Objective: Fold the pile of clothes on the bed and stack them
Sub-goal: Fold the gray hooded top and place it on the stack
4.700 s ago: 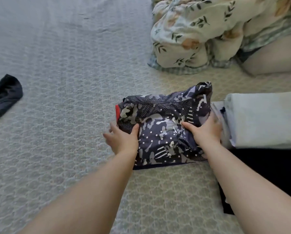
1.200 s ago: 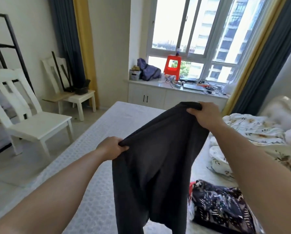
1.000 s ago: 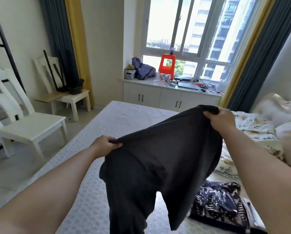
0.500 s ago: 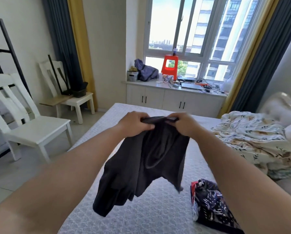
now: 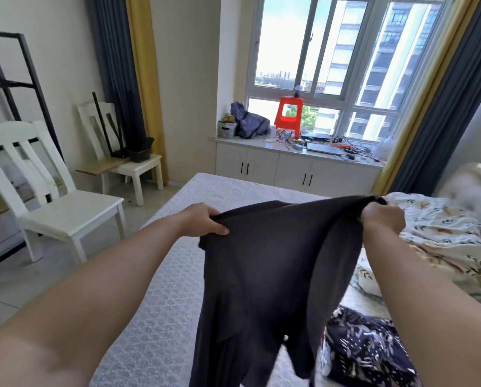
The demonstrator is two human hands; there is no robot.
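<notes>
Home bedroom: quilted bed (image 5: 175, 289) with rumpled floral bedding (image 5: 440, 236), white wooden chairs (image 5: 55, 202) on tiled floor, grey-and-yellow curtains (image 5: 127, 65), cluttered windowsill cabinet (image 5: 289, 166) below wide window (image 5: 345, 51) facing high-rise blocks.

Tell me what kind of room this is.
Most likely a home bedroom: a bed with a rumpled floral quilt, curtained windows, and both hands holding up a dark garment.
</notes>
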